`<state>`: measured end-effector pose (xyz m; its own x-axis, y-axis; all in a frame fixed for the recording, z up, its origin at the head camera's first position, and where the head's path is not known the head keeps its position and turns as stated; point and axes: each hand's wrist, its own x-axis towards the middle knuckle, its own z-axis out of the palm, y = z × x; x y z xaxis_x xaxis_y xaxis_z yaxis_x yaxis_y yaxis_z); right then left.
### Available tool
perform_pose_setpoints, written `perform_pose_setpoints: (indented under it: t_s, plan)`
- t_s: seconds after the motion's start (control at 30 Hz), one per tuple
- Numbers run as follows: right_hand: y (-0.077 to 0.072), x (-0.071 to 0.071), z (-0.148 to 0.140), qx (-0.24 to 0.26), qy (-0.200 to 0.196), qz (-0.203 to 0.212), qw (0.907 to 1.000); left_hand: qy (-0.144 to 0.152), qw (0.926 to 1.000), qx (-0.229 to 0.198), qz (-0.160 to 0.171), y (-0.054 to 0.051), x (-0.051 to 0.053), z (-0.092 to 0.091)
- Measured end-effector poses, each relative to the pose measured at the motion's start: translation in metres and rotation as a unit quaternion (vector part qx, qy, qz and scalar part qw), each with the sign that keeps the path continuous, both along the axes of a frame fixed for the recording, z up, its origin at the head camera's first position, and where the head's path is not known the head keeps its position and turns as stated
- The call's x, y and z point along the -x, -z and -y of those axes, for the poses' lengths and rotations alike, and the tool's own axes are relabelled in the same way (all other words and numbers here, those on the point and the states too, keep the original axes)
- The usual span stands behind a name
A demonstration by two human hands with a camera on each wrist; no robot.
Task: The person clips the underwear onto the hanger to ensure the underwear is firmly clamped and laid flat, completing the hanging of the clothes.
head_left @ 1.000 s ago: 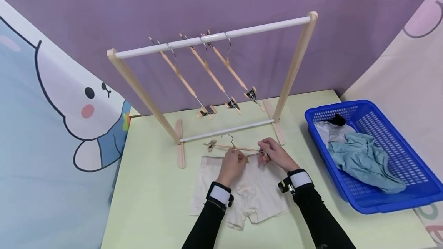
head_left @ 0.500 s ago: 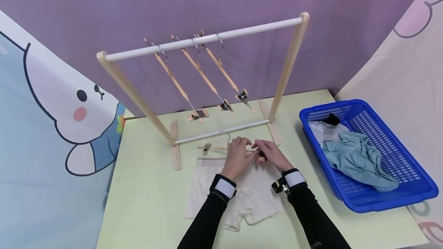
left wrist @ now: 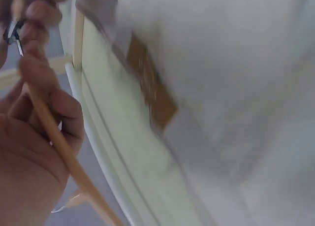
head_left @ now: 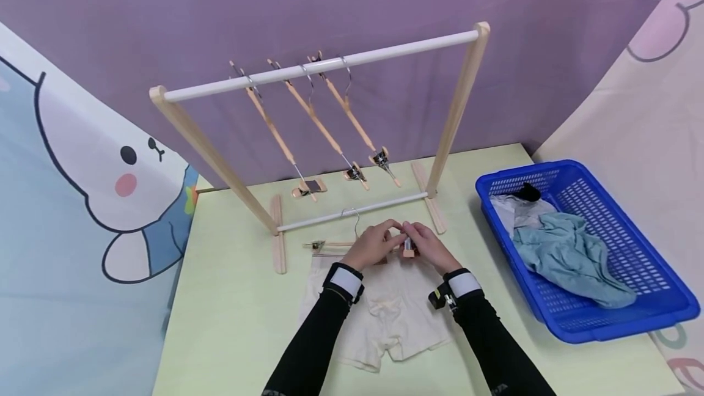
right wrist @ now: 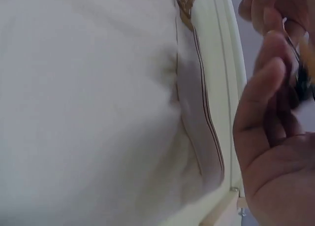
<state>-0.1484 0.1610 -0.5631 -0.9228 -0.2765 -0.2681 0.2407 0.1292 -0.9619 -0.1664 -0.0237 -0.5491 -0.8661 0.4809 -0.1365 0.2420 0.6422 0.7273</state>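
Reference: the hands mark the dial centre; 12 o'clock points directly away from the person. The left hand (head_left: 374,246) grips the wooden bar (left wrist: 56,137) of a clip hanger (head_left: 338,243). The right hand (head_left: 431,248) pinches the right-end clip (head_left: 408,249) of the same hanger; the fingers of both hands meet close together there. The left-end clip (head_left: 315,244) lies at 9 o'clock, just beside the waistband (right wrist: 197,103); from here I cannot tell whether they touch. The hook (head_left: 356,225) points towards 12 o'clock.

The white shorts (head_left: 385,316) lie spread on the pale-green worktop (head_left: 236,316) at 6 o'clock, a tan label (left wrist: 147,80) on the waistband.

At 11 o'clock stands a rack (head_left: 330,66); three clip hangers (head_left: 315,118) hang from its white top rail.

At 3 o'clock sits a blue basket (head_left: 594,197) containing a teal garment (head_left: 572,255), a pale garment (head_left: 522,209) and a small black item (head_left: 527,192).
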Motion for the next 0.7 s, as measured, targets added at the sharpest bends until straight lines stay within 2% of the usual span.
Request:
perform_pose_setpoints:
  t_s: [0.13, 0.27, 0.5, 0.7]
  plan:
    - [-0.003, 0.0, -0.008, -0.021, -0.023, -0.002, 0.9995, 0.007, 0.9999, 0.0, -0.007, -0.005, 0.01, 0.009]
    - [-0.001, 0.0, -0.016, -0.024, -0.044, -0.008, 0.9987, 0.016, 0.9998, 0.006, 0.0, -0.002, 0.013, 0.01]
    - [0.004, -0.001, -0.012, -0.035, -0.025, 0.007, 0.999, 0.003, 0.9994, 0.033, -0.002, 0.008, 0.011, 0.006]
    - [0.006, 0.001, -0.007, -0.031, -0.001, 0.002, 0.9995, -0.002, 0.9995, 0.03, -0.002, 0.016, 0.017, 0.006]
